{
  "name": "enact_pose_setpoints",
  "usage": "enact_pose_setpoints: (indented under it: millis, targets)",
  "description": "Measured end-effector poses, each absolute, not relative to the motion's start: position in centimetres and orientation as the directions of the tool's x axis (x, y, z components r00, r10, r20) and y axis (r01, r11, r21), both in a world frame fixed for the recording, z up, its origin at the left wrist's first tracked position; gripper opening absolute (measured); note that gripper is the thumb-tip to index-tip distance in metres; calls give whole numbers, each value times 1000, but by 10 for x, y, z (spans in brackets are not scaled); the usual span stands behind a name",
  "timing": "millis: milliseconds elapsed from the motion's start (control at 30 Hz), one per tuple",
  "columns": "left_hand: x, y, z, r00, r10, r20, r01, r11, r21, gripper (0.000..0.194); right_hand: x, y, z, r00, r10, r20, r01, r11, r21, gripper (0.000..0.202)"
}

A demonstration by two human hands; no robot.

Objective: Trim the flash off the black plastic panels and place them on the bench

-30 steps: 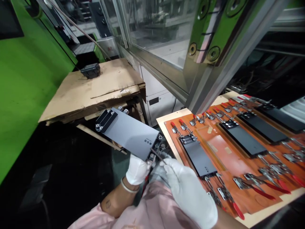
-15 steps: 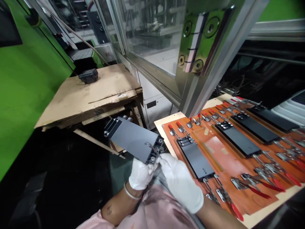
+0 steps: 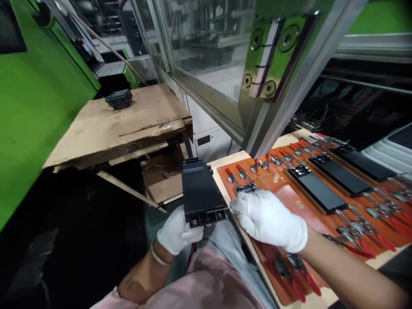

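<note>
My left hand (image 3: 180, 231), in a white glove, grips the near end of a long black plastic part (image 3: 201, 189). Its fingers are closed under the edge, and the part points away from me. My right hand (image 3: 268, 219), gloved too, is beside the part's right near corner with thumb and fingers pinched. Something thin seems to show at its fingertips, too small to name. Behind this hand, the nearest clamped black part (image 3: 247, 188) is mostly hidden. A red strip (image 3: 192, 254) shows below my left hand.
On the right, an orange fixture board (image 3: 273, 281) bears several toggle clamps (image 3: 298, 268) and black parts (image 3: 317, 189). A metal-framed glass door (image 3: 257, 133) juts over its far edge. A cardboard-topped table (image 3: 128, 124) with a black block (image 3: 119, 99) stands at the left, beside a green machine (image 3: 41, 98).
The black part has turned from slanting leftward to pointing away, and looks darker. My right hand has moved right, off the part's near end; my left has shifted slightly left.
</note>
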State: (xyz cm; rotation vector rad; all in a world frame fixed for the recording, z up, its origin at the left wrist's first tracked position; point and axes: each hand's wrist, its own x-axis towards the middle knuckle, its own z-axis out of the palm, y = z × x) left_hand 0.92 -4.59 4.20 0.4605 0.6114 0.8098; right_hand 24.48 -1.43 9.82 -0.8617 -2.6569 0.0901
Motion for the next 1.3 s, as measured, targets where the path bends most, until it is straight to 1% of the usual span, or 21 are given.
enact_pose_setpoints:
  millis: [67,167,300,433,467,600,633,733,833,900,967,1033,1100,1200,1267,1300]
  targets:
    - [10,-46,41,544,765,-344,-503,626,596,42,246,-15,99,-788,554,267,530,832,-161,23]
    - [10,-45,42,557,740,-377,-498,661,561,39,249,-16,100,-779,585,225,542,809,-228,22]
    - [11,-43,45,555,720,-417,-497,688,529,33,252,-21,104,-796,572,199,538,819,-202,22]
    - [15,-43,46,568,706,-424,-480,702,526,31,250,-26,108,-740,607,290,521,790,-322,27]
    - [16,-43,47,574,705,-417,-476,701,531,31,248,-26,109,-733,606,310,519,792,-322,28]
    - [22,-44,50,582,688,-433,-458,718,525,30,243,-29,106,-756,562,335,512,827,-232,28]
    - [22,-44,51,578,683,-446,-456,724,517,30,243,-30,105,-770,541,338,489,841,-233,28]
    - [23,-44,53,566,679,-468,-461,731,503,29,244,-31,104,-778,505,372,420,860,-289,32]
    - [23,-45,54,567,683,-461,-471,727,499,29,245,-32,105,-731,533,427,456,846,-277,34]
    - [22,-46,54,572,677,-463,-463,733,498,32,245,-32,106,-750,526,400,452,850,-271,32]
    - [23,-46,53,571,676,-466,-450,733,511,36,242,-33,106,-774,525,355,420,844,-332,30]
    - [24,-45,53,569,679,-463,-430,726,536,37,238,-33,106,-754,546,364,413,826,-385,32]
    - [25,-45,53,566,682,-463,-419,722,551,34,234,-33,107,-724,566,394,441,819,-366,33]
    - [25,-45,57,556,694,-458,-433,712,554,34,233,-34,111,-779,517,355,436,853,-285,29]
    - [24,-46,62,519,728,-449,-451,679,580,32,236,-35,114,-802,496,333,402,861,-313,30]
    - [22,-47,64,497,746,-443,-456,659,598,31,239,-36,114,-783,516,347,405,847,-345,32]
